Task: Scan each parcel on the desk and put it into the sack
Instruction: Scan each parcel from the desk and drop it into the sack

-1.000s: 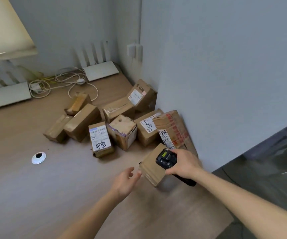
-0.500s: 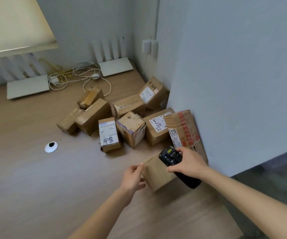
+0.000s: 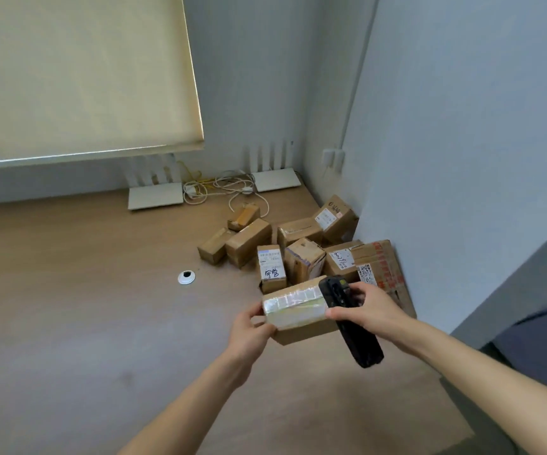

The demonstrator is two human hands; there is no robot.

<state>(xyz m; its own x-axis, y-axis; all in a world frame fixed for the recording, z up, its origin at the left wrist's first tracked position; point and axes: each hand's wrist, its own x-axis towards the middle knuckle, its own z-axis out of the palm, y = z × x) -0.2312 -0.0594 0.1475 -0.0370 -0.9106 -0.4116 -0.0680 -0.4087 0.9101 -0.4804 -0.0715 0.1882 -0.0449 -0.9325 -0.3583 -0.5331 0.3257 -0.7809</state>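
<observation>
two hands: left hand (image 3: 251, 328) grips parcel (image 3: 298, 311), right hand (image 3: 369, 308) scanner (image 3: 351, 326); label unreadable.

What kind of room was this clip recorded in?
Probably an office corner used for parcel handling: a wooden desk with a cable grommet, two routers by the wall, and piled cardboard parcels.

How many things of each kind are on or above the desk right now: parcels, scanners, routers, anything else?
Cardboard parcels: 10 (9 in the pile, 1 held)
Handheld scanner: 1
White routers: 2
Cable grommet: 1
Total: 14
</observation>
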